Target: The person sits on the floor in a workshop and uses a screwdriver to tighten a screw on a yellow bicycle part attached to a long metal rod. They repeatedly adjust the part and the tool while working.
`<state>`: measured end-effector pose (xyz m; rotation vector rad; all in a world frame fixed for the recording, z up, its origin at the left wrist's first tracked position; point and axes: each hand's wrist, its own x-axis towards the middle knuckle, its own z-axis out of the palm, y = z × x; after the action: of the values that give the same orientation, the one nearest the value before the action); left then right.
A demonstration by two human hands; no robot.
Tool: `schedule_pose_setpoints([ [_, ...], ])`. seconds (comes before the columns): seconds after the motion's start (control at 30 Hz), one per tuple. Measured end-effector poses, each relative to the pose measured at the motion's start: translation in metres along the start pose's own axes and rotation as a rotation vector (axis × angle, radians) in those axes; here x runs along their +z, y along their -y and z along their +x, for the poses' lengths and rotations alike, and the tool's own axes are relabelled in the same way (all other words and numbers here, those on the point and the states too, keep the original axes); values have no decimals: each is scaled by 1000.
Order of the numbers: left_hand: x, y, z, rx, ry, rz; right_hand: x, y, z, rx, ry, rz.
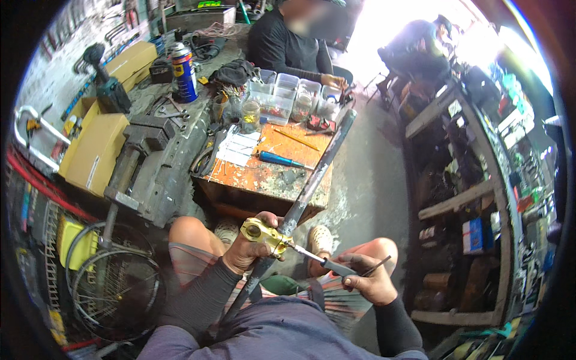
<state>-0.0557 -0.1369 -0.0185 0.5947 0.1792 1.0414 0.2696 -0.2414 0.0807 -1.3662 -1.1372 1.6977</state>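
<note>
My left hand point(241, 254) is closed around a gold bicycle stem point(257, 233), a metal clamp piece with a round opening. The stem sits against a long dark tube point(315, 177), which slants up from between my legs past the bench's right edge. In my right hand point(373, 282) is a screwdriver point(307, 252) with a silver shaft and a grey handle. Its tip meets the stem's right side; the exact contact is too small to make out. A thin dark rod point(381, 264) also sticks out from my right fingers.
Ahead stands a low wooden bench point(237, 174) with a blue-handled screwdriver point(282, 159), a pencil point(297, 138), paper point(238, 147) and clear plastic bins point(282, 96). A vise point(147, 135) and spray can point(183, 75) are left, a shelf point(459, 201) right. A person point(282, 45) sits beyond.
</note>
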Motion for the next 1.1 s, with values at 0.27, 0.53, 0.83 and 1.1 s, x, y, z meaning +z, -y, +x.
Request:
schedule_pose_setpoints([
  [0.27,11,1,-19,-124,-87,-206,-10,17,-14,-364,-173,-372],
  [0.53,16,15,-41,-209,-167,-134,-3,30,8,-602,-1,-604],
  [0.83,27,15,-39,-213,-174,-102,-14,30,7,-620,-40,-650],
  [1.1,31,17,-36,-200,-177,-94,-13,20,6,-666,51,-613],
])
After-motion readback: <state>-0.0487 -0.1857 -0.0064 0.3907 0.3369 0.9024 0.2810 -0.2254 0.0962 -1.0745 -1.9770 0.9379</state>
